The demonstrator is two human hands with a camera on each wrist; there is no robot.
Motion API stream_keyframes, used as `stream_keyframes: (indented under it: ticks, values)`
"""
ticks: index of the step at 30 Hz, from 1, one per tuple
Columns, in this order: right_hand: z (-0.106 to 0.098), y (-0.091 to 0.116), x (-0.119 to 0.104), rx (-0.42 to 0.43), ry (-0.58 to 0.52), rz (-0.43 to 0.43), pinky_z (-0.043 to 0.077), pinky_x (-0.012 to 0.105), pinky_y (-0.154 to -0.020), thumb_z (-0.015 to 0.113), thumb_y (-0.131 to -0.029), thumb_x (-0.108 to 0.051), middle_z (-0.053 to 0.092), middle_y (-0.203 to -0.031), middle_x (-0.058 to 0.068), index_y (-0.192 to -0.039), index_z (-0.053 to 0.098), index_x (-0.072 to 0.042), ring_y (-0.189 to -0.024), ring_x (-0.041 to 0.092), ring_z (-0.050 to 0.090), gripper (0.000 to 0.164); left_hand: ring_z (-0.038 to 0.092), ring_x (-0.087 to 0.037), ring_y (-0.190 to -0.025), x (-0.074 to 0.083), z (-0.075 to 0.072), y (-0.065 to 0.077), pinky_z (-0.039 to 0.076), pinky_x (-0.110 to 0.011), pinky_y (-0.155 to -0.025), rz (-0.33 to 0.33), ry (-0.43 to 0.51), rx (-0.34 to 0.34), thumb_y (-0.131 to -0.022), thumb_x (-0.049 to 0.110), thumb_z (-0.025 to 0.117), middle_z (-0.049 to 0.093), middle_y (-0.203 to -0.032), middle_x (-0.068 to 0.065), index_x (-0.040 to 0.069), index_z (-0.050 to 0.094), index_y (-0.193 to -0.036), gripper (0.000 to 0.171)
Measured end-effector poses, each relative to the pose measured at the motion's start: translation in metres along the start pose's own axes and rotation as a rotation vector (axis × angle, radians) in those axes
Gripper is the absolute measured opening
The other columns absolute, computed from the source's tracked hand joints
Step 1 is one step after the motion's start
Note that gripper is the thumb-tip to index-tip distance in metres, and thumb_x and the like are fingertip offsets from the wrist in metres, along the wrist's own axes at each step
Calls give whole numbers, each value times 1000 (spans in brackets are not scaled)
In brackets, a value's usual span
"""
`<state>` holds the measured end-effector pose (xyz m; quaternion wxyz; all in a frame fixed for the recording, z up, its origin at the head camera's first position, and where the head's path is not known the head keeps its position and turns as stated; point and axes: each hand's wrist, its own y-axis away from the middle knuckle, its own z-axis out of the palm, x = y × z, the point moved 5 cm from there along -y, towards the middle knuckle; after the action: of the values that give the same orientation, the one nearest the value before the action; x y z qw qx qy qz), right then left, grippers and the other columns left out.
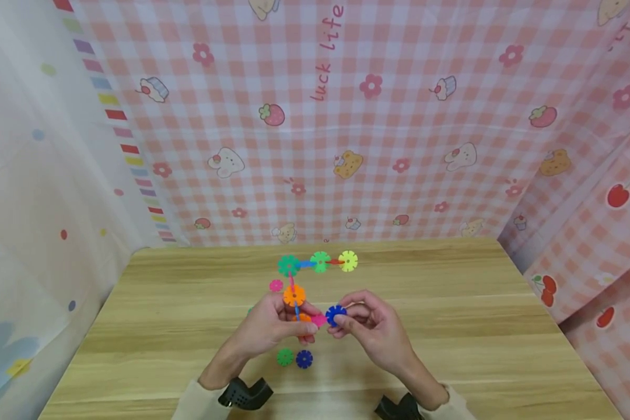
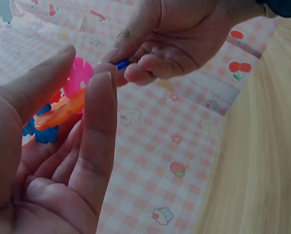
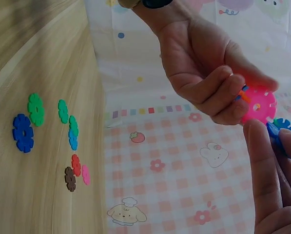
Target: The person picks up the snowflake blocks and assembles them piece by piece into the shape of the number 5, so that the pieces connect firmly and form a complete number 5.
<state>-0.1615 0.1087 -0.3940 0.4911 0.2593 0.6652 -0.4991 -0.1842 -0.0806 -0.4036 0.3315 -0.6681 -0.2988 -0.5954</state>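
Note:
My left hand (image 1: 265,324) grips a chain of plastic snowflake discs, its thumb and fingers around a lower orange disc and a pink disc (image 3: 257,105). Upward from the hand, the chain runs through another orange disc (image 1: 294,296) to a teal disc (image 1: 289,265). There it bends right through a green disc (image 1: 320,262) to a yellow disc (image 1: 348,261). Between thumb and fingers, my right hand (image 1: 380,329) pinches a blue disc (image 1: 336,315). That disc is close beside the pink one; whether their slots touch, I cannot tell.
On the wooden table (image 1: 451,303), a loose green disc (image 1: 285,357) and a dark blue disc (image 1: 304,359) lie before the hands. Brown (image 3: 70,179), red (image 3: 76,165) and pink (image 3: 86,174) discs lie farther off. A checked cloth (image 1: 399,128) hangs behind the table.

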Motion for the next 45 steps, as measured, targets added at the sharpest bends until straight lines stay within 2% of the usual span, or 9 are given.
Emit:
stream_keyframes:
  ticks: [6, 11, 14, 19, 25, 34, 40, 43, 45]
  values:
    - [1, 2, 1, 19, 36, -22, 61, 40, -66, 59, -93, 9, 70, -91, 29, -104, 57, 12, -77, 17, 74, 11, 72, -23, -72, -1, 1, -1, 61, -33, -65, -17, -3, 13, -90, 10, 72, 72, -92, -21, -8, 66, -109, 27]
    - [4, 3, 5, 42, 46, 0, 61, 40, -67, 57, -97, 5, 71, -87, 27, -101, 60, 12, -76, 17, 74, 9, 73, -20, -72, -4, 0, -2, 62, -41, -68, -68, 11, 39, -90, 10, 73, 74, -90, -18, -9, 67, -108, 27]
    - [8, 4, 6, 34, 23, 2, 61, 41, -65, 55, -98, 4, 70, -85, 28, -101, 58, 13, -74, 17, 74, 10, 73, -18, -71, -5, 2, -2, 61, -43, -69, -82, 17, 40, -90, 8, 73, 73, -90, -23, -11, 66, -107, 26]
    - [13, 5, 7, 28, -26, -16, 60, 43, -62, 53, -99, 5, 69, -84, 30, -100, 56, 14, -73, 17, 74, 10, 73, -17, -70, -5, 4, -2, 60, -46, -68, -53, 61, 29, -90, 4, 71, 67, -94, -37, -15, 65, -106, 26]
    - [17, 3, 6, 27, -32, -58, 60, 42, -61, 53, -98, 7, 69, -84, 31, -101, 56, 13, -71, 19, 74, 8, 73, -17, -71, -7, 3, -1, 62, -34, -65, -36, 100, 30, -89, 1, 70, 65, -94, -40, -18, 63, -105, 26]
    - [13, -5, 8, 28, -11, -18, 61, 42, -65, 54, -99, 4, 70, -89, 28, -104, 58, 12, -73, 20, 74, 10, 73, -17, -74, -6, 0, -1, 62, -38, -70, -18, 86, 50, -90, 6, 71, 72, -92, -24, -15, 63, -109, 29]
    - [4, -10, 19, 59, 34, 83, 61, 42, -66, 48, -105, -10, 70, -87, 28, -115, 59, 10, -72, 23, 74, 25, 72, -16, -76, -9, -5, -2, 61, -42, -74, 33, 102, 64, -92, 8, 70, 72, -90, -16, -16, 60, -111, 32]
    - [-1, -12, 36, 84, 56, 209, 61, 41, -63, 47, -106, -17, 69, -87, 27, -112, 60, 7, -69, 22, 71, 28, 72, -15, -76, -9, -11, 0, 61, -41, -74, 36, 107, 91, -92, 7, 69, 72, -90, -9, -16, 59, -112, 32]
    - [1, -11, 52, 37, 121, 309, 60, 37, -59, 52, -104, -16, 68, -89, 25, -108, 62, 6, -66, 21, 68, 25, 72, -13, -77, -9, -14, 1, 62, -35, -73, 34, 115, 104, -92, 7, 69, 73, -90, -4, -16, 58, -113, 33]
